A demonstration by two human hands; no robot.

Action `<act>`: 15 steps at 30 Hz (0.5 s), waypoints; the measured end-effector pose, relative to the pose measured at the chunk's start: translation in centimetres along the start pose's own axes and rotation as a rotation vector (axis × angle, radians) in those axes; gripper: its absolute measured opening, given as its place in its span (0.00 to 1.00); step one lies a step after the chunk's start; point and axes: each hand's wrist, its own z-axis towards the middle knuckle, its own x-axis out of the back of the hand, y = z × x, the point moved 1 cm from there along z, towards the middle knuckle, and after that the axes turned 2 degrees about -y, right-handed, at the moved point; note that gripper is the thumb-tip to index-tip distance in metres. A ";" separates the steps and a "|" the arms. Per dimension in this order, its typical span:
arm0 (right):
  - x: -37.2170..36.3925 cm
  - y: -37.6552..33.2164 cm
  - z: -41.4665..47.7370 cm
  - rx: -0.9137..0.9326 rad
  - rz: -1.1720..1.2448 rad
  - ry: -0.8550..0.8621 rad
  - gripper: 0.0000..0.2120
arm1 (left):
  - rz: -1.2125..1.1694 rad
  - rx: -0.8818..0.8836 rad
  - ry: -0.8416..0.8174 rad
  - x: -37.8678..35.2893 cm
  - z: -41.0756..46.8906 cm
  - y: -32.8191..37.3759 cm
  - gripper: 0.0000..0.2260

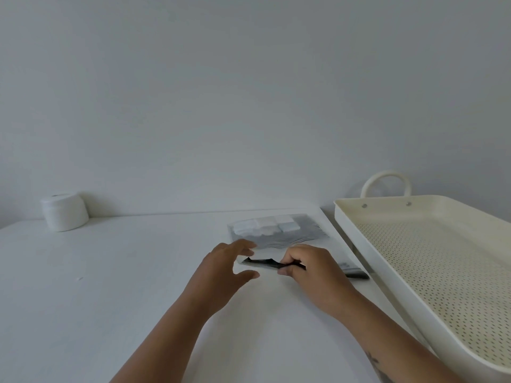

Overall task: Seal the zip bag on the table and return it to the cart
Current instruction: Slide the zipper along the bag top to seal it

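A clear zip bag (279, 234) with a grey wavy print and several white blocks inside lies flat on the white table (110, 286), near its right edge. Its black zip strip (262, 262) runs along the near side, buckled upward at the left. My right hand (309, 269) pinches that strip between thumb and fingers around its middle. My left hand (226, 268) hovers just left of the strip's end, fingers spread and curved, holding nothing. The cream cart tray (359, 225) with a perforated floor stands to the right of the table, with nothing in it.
A white cylindrical container (65, 211) stands at the table's back left by the wall. The cart has a looped handle (385, 181) at its far end. A narrow gap separates the table edge from the cart rim.
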 end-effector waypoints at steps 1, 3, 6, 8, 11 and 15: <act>0.1 -0.1 -0.1 0.008 0.020 -0.022 0.08 | 0.024 0.010 0.005 -0.1 0.0 -0.2 0.16; 0.2 -0.3 -0.2 0.021 0.042 -0.052 0.08 | 0.087 0.039 -0.001 -0.1 0.2 -0.5 0.09; 0.6 -0.2 -0.2 0.042 0.049 -0.041 0.11 | 0.161 0.012 -0.014 -0.1 0.2 -0.4 0.04; 1.0 0.0 -0.1 0.041 0.058 -0.013 0.10 | 0.147 -0.033 -0.007 0.0 0.2 -0.1 0.04; 1.6 0.6 -0.2 -0.020 0.104 -0.014 0.07 | 0.133 -0.086 -0.031 0.0 0.0 0.5 0.04; 2.4 1.0 -0.6 -0.128 0.096 -0.112 0.07 | 0.152 -0.119 -0.110 0.2 0.0 1.1 0.08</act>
